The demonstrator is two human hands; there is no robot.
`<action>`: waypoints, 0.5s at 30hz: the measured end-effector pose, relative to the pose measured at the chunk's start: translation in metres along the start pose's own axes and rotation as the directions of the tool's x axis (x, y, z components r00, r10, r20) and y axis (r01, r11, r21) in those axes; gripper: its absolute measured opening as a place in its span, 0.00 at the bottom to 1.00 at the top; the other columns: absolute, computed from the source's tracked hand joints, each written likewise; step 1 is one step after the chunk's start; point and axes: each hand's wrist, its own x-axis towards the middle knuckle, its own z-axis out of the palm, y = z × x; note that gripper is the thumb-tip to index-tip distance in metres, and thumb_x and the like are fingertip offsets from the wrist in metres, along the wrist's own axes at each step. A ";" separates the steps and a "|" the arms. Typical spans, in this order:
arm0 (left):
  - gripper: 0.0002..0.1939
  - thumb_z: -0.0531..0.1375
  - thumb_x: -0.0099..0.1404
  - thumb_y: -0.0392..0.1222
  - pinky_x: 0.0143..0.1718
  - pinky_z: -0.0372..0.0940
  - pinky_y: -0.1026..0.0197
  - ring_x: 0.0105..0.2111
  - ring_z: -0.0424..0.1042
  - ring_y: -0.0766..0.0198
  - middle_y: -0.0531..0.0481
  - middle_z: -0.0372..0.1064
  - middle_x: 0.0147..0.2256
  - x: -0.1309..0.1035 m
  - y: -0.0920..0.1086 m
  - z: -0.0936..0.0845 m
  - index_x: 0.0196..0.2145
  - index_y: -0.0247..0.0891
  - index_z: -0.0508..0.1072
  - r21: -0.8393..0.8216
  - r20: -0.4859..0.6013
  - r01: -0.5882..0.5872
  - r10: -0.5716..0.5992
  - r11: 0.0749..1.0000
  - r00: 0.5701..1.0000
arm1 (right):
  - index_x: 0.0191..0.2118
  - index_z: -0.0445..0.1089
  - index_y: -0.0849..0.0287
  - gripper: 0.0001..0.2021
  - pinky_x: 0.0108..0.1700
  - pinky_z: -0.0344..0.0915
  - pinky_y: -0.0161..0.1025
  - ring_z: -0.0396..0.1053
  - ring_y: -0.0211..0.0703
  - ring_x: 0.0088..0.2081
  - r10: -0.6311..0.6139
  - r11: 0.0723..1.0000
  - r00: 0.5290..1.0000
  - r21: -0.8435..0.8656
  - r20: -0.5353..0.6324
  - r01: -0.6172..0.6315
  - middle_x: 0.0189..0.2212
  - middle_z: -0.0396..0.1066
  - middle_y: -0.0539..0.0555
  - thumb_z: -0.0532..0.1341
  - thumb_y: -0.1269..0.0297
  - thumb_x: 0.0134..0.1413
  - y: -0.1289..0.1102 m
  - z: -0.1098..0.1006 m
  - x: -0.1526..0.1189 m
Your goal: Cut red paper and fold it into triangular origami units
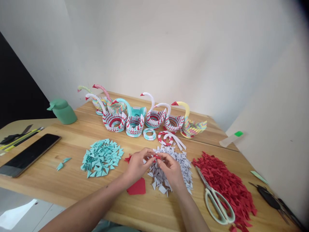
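Between the fingertips of both hands is a small red folded paper piece (pixel 156 157), partly covered by the fingers. My left hand (pixel 140 163) pinches it from one side and my right hand (pixel 170 167) from the other. Both hands hover over a pile of white folded paper triangles (pixel 184 166). Under my left wrist lies a red paper sheet (pixel 137 187). More red paper (pixel 127 158) shows just beyond my left hand. A heap of teal paper triangles (pixel 102 158) sits to the left, and a large red triangle heap (pixel 227 183) to the right.
White-handled scissors (pixel 214 201) lie against the red heap. Paper swans (pixel 135 125) line the back, with paper rings (pixel 149 134) before them. A phone (pixel 29 154), pens (pixel 21 140) and a green jug (pixel 63 111) stand or lie left. Black-handled tools (pixel 269 197) rest at the right edge.
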 end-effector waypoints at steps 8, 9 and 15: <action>0.06 0.60 0.62 0.39 0.36 0.65 0.64 0.32 0.74 0.61 0.47 0.78 0.34 0.001 0.001 -0.001 0.33 0.37 0.77 -0.064 0.049 -0.022 0.025 0.998 0.998 | 0.38 0.75 0.58 0.13 0.33 0.68 0.39 0.70 0.43 0.28 -0.035 0.999 0.999 -0.008 0.011 0.035 0.29 0.75 0.53 0.64 0.55 0.51 -0.001 0.000 0.000; 0.06 0.59 0.62 0.39 0.36 0.65 0.64 0.32 0.74 0.61 0.47 0.78 0.34 0.001 0.001 -0.001 0.32 0.37 0.77 -0.064 0.050 -0.026 0.029 0.998 0.998 | 0.38 0.75 0.58 0.13 0.33 0.68 0.39 0.70 0.42 0.28 -0.036 0.999 0.999 -0.009 0.009 0.036 0.29 0.75 0.53 0.64 0.55 0.51 -0.001 0.000 0.001; 0.08 0.58 0.63 0.38 0.36 0.65 0.64 0.32 0.74 0.60 0.47 0.78 0.33 0.001 -0.001 0.000 0.34 0.36 0.78 -0.036 0.067 -0.016 0.018 0.999 0.998 | 0.38 0.74 0.58 0.12 0.34 0.68 0.38 0.71 0.43 0.30 -0.028 1.000 1.000 -0.007 0.011 0.028 0.31 0.76 0.54 0.63 0.56 0.52 -0.001 0.000 0.001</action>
